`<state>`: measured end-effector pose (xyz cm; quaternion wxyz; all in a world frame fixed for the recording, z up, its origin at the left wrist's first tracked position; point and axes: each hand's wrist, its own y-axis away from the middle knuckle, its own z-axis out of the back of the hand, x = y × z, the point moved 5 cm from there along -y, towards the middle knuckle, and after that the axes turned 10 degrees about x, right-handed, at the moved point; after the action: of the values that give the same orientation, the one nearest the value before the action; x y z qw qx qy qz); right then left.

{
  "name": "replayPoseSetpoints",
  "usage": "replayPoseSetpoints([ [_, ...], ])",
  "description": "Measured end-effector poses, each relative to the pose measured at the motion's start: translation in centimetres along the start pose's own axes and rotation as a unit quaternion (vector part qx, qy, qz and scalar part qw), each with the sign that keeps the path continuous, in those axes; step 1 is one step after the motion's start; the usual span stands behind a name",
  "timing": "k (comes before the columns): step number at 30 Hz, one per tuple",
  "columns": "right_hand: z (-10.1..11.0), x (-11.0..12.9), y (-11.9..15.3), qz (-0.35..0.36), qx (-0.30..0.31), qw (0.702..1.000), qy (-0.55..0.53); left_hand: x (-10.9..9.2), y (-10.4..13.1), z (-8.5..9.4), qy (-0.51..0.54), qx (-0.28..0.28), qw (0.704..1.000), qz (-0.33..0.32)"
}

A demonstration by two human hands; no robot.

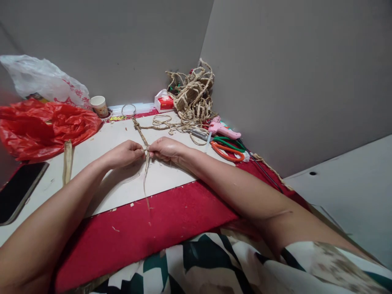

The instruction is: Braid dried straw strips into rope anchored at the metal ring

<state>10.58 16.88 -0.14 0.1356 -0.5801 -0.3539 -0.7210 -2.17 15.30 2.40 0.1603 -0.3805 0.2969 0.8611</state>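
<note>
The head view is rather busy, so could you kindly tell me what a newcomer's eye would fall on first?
Probably the crumpled red bag at the left, bright against the white board, then the tangled heap of braided cord in the back corner. At the centre, the left hand and right hand pinch a braided strand close together.

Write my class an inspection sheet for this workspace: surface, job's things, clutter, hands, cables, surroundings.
Surface: white board on red cloth; scattered scraps.
Job's things: braided cord, loose ends trailing toward the person.
Clutter: rope heap, pink glue gun, orange-handled scissors, phone, paper cup, red bag.
Hands: left hand and right hand both pinching the cord.
Cables: one dark cable, right of the scissors.
Surroundings: grey walls behind and right.
</note>
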Motion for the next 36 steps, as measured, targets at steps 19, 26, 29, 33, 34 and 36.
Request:
replayPoseSetpoints([
  [19, -1.5, -0.5, 0.6, -0.058, 0.084, 0.970, -0.220, -4.3, 4.5, -7.6, -0.262, 0.025, 0.964, -0.035],
  [26, -1.1, -0.5, 0.9, -0.041, 0.168, 0.943, -0.284, -1.7, 4.5, -1.7, 0.109, -0.220, 0.969, -0.035],
  [29, -1.4, -0.4, 0.5, -0.010, 0.190, 0.944, -0.270, -0.4, 2.2, -1.6, 0.288, -0.175, 0.941, -0.013],
  [33, -1.8, -0.3, 0.5, 0.005, 0.197, 0.957, -0.214, -0.4, 0.5, -2.7, 0.367, -0.088, 0.926, -0.020],
  [34, -1.8, -0.3, 0.6, 0.006, 0.194, 0.961, -0.199, -0.3, 0.4, -2.9, 0.359, -0.079, 0.930, -0.013],
  [36, -1.6, -0.2, 0.8, 0.012, 0.179, 0.970, -0.161, -0.1, 0.3, -2.8, 0.317, -0.082, 0.945, 0.003],
])
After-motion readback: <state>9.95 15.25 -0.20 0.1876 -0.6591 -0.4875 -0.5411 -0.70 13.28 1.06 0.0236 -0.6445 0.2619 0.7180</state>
